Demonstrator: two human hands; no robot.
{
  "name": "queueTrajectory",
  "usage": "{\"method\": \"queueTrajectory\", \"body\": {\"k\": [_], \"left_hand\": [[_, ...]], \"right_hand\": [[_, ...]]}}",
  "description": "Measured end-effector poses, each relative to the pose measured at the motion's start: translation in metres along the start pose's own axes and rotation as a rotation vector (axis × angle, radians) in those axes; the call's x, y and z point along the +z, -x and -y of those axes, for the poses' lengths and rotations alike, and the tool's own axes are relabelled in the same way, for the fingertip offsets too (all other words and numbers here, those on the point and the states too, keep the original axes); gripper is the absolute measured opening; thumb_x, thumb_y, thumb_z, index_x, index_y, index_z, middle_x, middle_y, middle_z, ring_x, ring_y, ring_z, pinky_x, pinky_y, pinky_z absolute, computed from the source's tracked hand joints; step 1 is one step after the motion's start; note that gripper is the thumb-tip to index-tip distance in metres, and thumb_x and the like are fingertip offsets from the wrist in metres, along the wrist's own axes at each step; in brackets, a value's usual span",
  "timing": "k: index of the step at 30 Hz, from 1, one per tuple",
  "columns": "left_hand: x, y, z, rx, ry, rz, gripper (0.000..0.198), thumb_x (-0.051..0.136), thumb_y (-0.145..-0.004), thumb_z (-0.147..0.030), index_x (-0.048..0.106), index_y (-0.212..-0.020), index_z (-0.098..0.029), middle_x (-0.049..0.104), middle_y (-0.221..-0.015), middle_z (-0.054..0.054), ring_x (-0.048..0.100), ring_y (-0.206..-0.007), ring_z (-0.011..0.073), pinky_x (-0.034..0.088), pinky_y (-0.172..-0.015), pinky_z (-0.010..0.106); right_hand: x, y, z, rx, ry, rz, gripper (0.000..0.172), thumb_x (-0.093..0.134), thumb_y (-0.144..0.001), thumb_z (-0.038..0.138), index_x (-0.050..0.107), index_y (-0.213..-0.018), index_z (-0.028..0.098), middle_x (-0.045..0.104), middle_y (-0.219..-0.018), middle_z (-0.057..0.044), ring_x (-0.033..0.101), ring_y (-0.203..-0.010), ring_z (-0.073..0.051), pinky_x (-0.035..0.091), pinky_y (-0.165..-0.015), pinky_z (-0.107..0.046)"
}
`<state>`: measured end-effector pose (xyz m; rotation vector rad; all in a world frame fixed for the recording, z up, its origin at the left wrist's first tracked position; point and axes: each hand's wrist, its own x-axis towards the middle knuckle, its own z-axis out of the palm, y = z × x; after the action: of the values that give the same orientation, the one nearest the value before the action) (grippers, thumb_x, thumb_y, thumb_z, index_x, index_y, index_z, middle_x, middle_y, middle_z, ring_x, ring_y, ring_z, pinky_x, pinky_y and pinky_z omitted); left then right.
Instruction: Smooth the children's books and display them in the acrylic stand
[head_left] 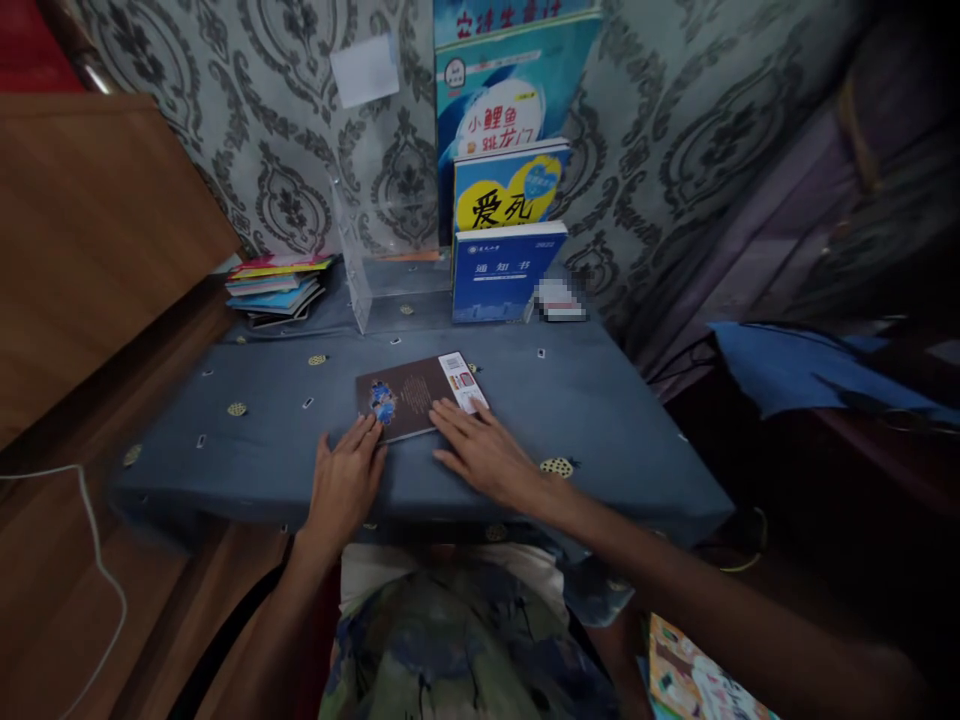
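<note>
A thin dark brown book (405, 395) lies on the cloth-covered table, a blue picture and small print on its upper face and a white barcode strip along its right end. At its near left corner, my left hand (349, 485) rests with fingers stretched forward, the fingertips at the book's edge. My right hand (484, 450) lies flat with fingers extended over the near right part of the book, touching the brown cover and the white strip. Neither hand is wrapped around anything.
Beyond the book, a clear stand (360, 285) holds several upright books, a blue one (506, 275) in front. A stack of thin books (277, 290) sits at the back left. The grey-blue tablecloth (255, 460) hangs over the near edge. A colourful book (694, 675) is low at the right.
</note>
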<state>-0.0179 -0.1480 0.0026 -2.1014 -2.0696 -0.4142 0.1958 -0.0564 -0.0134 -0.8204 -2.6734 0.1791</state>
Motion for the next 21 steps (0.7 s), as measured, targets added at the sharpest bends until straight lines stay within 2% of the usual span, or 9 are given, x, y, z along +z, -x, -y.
{"method": "queueTrajectory", "body": {"k": [3,6,10,14,17,21], "left_hand": [[-0.003,-0.001,-0.004,-0.012,-0.022,0.025,0.034,0.048,-0.1,-0.028,0.061,-0.13,-0.019,0.06,-0.142,0.014,0.055,-0.133,0.0292,0.036,-0.112,0.06],[-0.006,-0.005,-0.008,0.0,-0.056,0.032,0.033,0.048,-0.101,-0.032,0.061,-0.127,-0.017,0.062,-0.139,0.016,0.057,-0.131,0.0307,0.035,-0.112,0.062],[-0.009,-0.012,-0.003,0.069,-0.079,0.028,0.031,0.05,-0.1,-0.033,0.061,-0.123,-0.016,0.066,-0.131,0.017,0.064,-0.119,0.0296,0.043,-0.106,0.055],[-0.009,-0.018,0.006,0.135,-0.102,0.018,0.027,0.052,-0.099,-0.031,0.063,-0.119,-0.017,0.07,-0.121,0.013,0.067,-0.108,0.0266,0.045,-0.103,0.05],[-0.008,-0.018,0.003,0.16,-0.144,0.023,0.029,0.05,-0.1,-0.029,0.063,-0.124,-0.02,0.069,-0.123,0.012,0.067,-0.109,0.0262,0.044,-0.105,0.05],[-0.004,-0.017,-0.013,0.204,-0.196,0.042,0.043,0.046,-0.099,-0.018,0.057,-0.138,-0.03,0.064,-0.134,0.011,0.061,-0.121,0.029,0.042,-0.106,0.053]], "right_hand": [[-0.009,0.016,-0.021,0.065,0.009,-0.012,0.05,0.041,-0.102,0.033,0.046,-0.149,0.014,0.047,-0.153,-0.015,0.042,-0.144,-0.026,0.03,-0.12,-0.055],[-0.012,0.022,-0.03,0.092,0.005,-0.03,0.049,0.043,-0.101,0.031,0.047,-0.148,0.018,0.049,-0.152,-0.014,0.044,-0.143,-0.026,0.031,-0.119,-0.057],[-0.01,0.019,-0.032,0.109,-0.007,-0.062,0.044,0.048,-0.1,0.029,0.054,-0.141,0.017,0.055,-0.148,-0.015,0.05,-0.139,-0.027,0.032,-0.117,-0.059],[-0.016,0.011,-0.036,0.118,-0.016,-0.077,0.035,0.053,-0.098,0.027,0.062,-0.132,0.02,0.063,-0.139,-0.012,0.056,-0.132,-0.026,0.034,-0.114,-0.06],[-0.02,0.006,-0.029,0.127,0.012,-0.06,0.033,0.055,-0.097,0.027,0.065,-0.128,0.02,0.066,-0.134,-0.012,0.059,-0.127,-0.028,0.037,-0.112,-0.058],[-0.013,0.002,-0.004,0.06,0.031,-0.05,0.037,0.053,-0.097,0.026,0.063,-0.132,0.02,0.064,-0.138,-0.013,0.056,-0.13,-0.029,0.035,-0.113,-0.058]]}}
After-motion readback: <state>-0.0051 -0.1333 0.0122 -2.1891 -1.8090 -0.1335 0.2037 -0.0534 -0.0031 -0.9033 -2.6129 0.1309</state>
